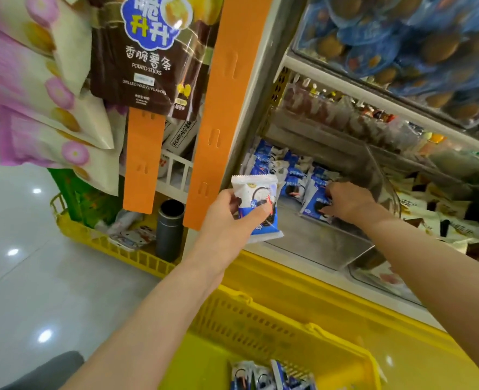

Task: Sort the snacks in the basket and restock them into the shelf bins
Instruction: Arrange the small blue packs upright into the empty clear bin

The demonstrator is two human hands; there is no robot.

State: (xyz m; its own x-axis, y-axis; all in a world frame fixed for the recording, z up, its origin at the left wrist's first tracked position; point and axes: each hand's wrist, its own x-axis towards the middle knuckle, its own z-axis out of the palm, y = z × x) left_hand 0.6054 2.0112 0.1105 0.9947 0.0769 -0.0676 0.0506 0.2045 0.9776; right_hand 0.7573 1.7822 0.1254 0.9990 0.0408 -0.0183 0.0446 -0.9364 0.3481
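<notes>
My left hand [232, 212] grips a white-and-blue cookie snack packet [256, 204] in front of the shelf's left edge. My right hand [348, 202] reaches into a clear shelf bin [319, 246] and its fingers rest on a matching packet [315, 205] at the front of a row of the same blue-and-white packets [277, 170]; the fingertips are partly hidden. Below me, the yellow basket [263, 313] holds several more of these packets [263, 375] at the bottom edge of view.
Orange hanging strips [221, 114] with potato-stick bags [148, 52] and pink bags [35, 88] hang to the left. A second yellow basket [106, 240] with a grey flask [170, 229] stands on the floor. Neighbouring bins hold yellow-white snacks [443, 220]; blue packs [401, 43] fill the upper shelf.
</notes>
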